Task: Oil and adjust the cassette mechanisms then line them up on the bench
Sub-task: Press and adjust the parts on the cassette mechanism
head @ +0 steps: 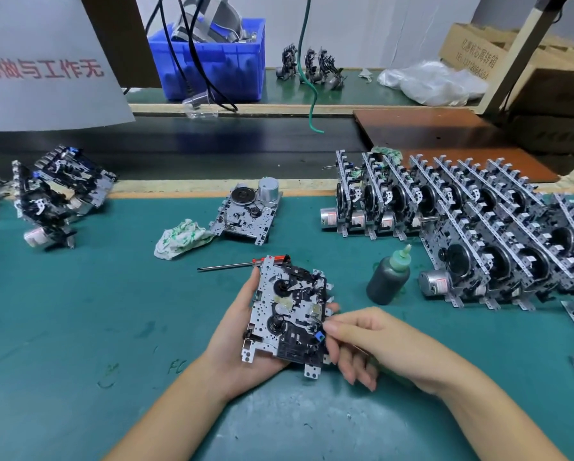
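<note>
My left hand (235, 341) cradles a cassette mechanism (289, 314) from below, face up, fingers curled round its edges. My right hand (362, 341) reaches in from the right, thumb and forefinger touching the mechanism's right edge by a small blue part. A dark oil bottle (388, 277) with a green nozzle stands just right of the hands. A red-handled screwdriver (232, 266) lies behind the held mechanism. Rows of standing mechanisms (461, 221) fill the right side of the bench. One mechanism (245, 214) lies flat behind the middle.
A white-green rag (180, 239) lies left of the flat mechanism. A loose heap of mechanisms (56, 197) sits at the far left. Behind run a dark conveyor belt (212, 141), a blue bin (212, 61), hanging cables and cardboard boxes (498, 51).
</note>
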### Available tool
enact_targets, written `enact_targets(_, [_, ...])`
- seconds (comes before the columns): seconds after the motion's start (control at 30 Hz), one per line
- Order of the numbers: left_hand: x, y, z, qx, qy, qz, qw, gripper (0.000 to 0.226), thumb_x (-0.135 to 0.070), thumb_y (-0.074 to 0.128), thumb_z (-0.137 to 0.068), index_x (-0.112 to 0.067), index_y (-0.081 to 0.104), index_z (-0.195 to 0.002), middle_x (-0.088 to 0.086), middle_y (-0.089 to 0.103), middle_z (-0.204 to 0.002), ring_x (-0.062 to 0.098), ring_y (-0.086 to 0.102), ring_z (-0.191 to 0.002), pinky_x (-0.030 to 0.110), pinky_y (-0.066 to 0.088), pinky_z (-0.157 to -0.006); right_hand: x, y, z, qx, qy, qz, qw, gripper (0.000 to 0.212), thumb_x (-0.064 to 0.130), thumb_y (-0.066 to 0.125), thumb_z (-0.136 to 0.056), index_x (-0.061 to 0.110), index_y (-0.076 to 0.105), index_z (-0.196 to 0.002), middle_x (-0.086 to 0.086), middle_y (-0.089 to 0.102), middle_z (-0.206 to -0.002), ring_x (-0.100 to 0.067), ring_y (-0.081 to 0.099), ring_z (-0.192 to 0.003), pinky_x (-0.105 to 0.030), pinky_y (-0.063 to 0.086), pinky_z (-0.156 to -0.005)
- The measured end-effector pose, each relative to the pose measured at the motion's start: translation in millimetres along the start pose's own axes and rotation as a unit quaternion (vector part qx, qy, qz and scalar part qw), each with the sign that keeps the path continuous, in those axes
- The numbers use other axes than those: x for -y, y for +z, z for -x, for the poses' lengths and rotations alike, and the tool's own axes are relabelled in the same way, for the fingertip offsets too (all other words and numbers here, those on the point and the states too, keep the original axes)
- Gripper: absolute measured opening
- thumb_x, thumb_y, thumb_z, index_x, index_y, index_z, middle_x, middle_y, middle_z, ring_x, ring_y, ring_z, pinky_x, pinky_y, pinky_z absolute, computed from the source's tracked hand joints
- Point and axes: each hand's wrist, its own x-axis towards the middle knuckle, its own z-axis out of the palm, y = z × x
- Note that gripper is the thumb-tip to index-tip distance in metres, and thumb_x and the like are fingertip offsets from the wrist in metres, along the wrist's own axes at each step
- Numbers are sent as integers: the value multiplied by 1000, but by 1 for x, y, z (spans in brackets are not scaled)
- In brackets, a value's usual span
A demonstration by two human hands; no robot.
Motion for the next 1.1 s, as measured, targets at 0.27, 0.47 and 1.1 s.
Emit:
enact_targets(0.27, [0,2,-1,-38,3,-24,999,74,-64,34,-91,-3,69,-113,22,62,-123,32,61,-111,43,45,-101,-1,5,1,-19,-6,20,1000,38,28,40,-100,13,51,-67,1,50,-38,-6,23,-28,-15,18,-34])
enact_targets(0.47, [1,5,1,-47,6,-41,998,74,-63,32,-91,-4,71,-110,21,63,-121,30,63,-108,41,51,-96,-2,7,0,-31,1,49,998,49,35,38,-100,15,51,-57,3,46,-35,-6,26,-28,-13,22,-34])
enact_targets(1.1, [2,1,-5,-73,7,-87,994,68,-63,41,-85,-9,73,-108,18,65,-121,29,64,-110,36,55,-83,0,-7,-3,60,89,5,994,61,40,35,-100,23,33,-41,5,24,-30,-6,14,-27,-12,12,-34])
